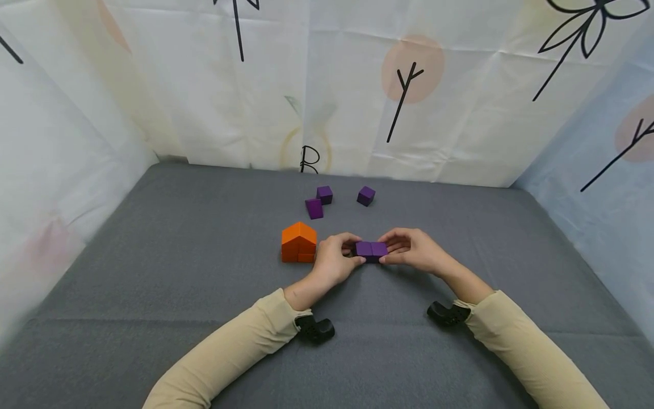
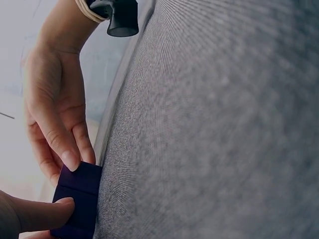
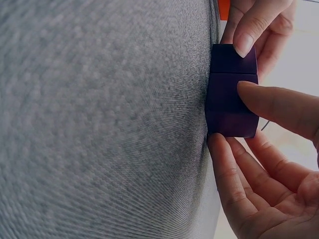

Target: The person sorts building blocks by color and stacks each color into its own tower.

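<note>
Two purple blocks stand side by side on the grey cloth, their faces meeting at a thin seam. My left hand [image 1: 334, 258] pinches the left purple block [image 1: 364, 249] with its thumb on the near face and its fingers behind. From the other side, my right hand [image 1: 415, 250] grips the right purple block [image 1: 379, 249], thumb in front. In the right wrist view the right thumb [image 3: 269, 102] lies on the near face of the block pair. A small orange house shape [image 1: 298, 243], made of several fitted pieces, stands just left of my left hand.
Farther back on the grey table [image 1: 230, 227] are three loose purple blocks: a cube [image 1: 324, 194], a slanted block [image 1: 314, 208] close to it, and another cube [image 1: 365, 196] to the right. A patterned white curtain [image 1: 347, 85] hangs behind the table.
</note>
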The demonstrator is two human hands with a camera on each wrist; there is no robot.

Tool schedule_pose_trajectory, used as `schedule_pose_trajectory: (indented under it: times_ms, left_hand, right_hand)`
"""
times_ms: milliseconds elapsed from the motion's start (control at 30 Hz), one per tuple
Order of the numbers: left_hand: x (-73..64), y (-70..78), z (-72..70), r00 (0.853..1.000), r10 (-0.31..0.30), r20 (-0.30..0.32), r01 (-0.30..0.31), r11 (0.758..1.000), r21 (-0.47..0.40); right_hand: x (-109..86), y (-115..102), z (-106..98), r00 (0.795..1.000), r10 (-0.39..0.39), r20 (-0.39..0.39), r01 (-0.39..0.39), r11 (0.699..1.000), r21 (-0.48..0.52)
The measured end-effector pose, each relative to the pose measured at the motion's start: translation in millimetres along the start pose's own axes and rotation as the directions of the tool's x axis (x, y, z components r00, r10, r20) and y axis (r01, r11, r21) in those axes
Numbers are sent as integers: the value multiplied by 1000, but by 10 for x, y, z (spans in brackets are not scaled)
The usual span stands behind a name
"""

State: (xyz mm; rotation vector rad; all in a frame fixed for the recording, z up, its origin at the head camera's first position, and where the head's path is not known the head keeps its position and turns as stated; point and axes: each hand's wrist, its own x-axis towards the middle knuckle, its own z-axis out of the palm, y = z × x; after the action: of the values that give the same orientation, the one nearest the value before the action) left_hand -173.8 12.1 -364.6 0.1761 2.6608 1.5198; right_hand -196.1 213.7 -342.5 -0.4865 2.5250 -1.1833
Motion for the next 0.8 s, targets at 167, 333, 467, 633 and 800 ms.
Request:
schedule_pose_trajectory:
  times_ms: [167,333,467,633,800]
  left_hand:
    - [-1,-21,8,1000,6,-4,-6,1000,-21]
    - [12,-40,14,1000,19,-8,-19,999,-50]
    - [18,-43,17,1000,22,-9,-23,998,-55]
    - [26,-56,19,1000,22,-11,-23,999,-47]
    - [23,-53,15,1000,7,-4,-7,998,-56]
  right_hand:
    - [8,2,-4,1000,-3,9,3,1000,4]
    - [24,-21,-25,999,-12,34,13,999,-38]
    - [64,-85,-68,997,-42,59,46,996,-80]
    - [161,-207,-129,997,-62,42,66,992,-109]
    - [302,-308,-144,999,-39,-6,38,991,-130]
